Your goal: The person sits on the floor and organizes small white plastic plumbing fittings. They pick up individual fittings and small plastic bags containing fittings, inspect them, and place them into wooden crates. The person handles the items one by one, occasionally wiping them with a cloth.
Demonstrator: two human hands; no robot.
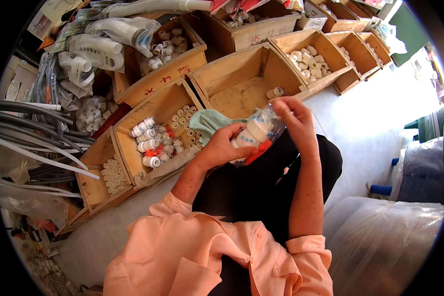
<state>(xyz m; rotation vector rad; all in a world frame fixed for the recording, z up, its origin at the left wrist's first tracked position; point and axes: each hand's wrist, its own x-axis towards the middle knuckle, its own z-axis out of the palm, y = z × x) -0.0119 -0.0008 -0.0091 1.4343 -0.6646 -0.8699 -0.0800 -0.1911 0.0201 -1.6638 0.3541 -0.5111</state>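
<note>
In front of my lap, my left hand (221, 145) grips a white plastic ball valve (254, 131) in a clear printed plastic bag. The valve has a red handle (257, 151), low beside my left fingers. My right hand (296, 117) pinches the top end of the bag between thumb and fingers. A pale green cloth (210, 123) hangs over the drawer edge just behind my left hand. Below it to the left, an open wooden drawer (159, 105) holds several wrapped white valves (146, 140) with red handles and loose white ring-shaped fittings (183, 115).
A wooden drawer (236, 92) beyond my hands holds a few white fittings (276, 92) in one corner. More drawers of white pipe fittings (310, 63) run to the right. Bagged pipe parts (96, 51) and grey hoses (33, 122) crowd the left. Plastic-wrapped goods (384, 236) stand at right.
</note>
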